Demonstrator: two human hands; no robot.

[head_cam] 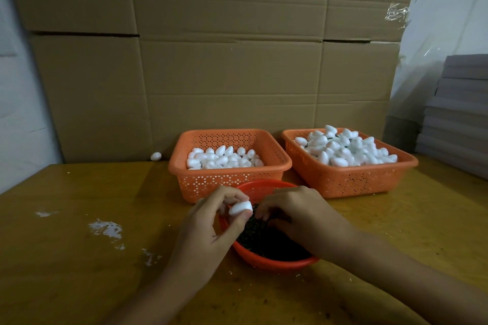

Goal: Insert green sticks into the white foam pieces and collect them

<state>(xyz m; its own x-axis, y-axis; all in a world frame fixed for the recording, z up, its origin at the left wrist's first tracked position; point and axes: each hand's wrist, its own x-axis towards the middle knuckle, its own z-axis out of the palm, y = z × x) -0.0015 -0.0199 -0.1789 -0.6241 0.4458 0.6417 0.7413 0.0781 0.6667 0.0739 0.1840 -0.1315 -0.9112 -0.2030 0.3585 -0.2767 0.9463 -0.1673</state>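
Left grip [211, 221]: thumb and fingers closed narrow, pinching one white foam piece [240, 208] over the left rim of the red bowl [264, 262]. Right grip [298, 216]: fingers curled down into the green sticks [253, 232] heaped in the bowl; cannot tell if a stick is pinched. Behind the bowl on the surface [79, 258], two orange baskets. The left basket [229, 177] holds plain foam pieces [221, 158]. The right basket [343, 179] is heaped higher, with dark stems showing. Stray foam piece [155, 156] lies against the cardboard [224, 60].
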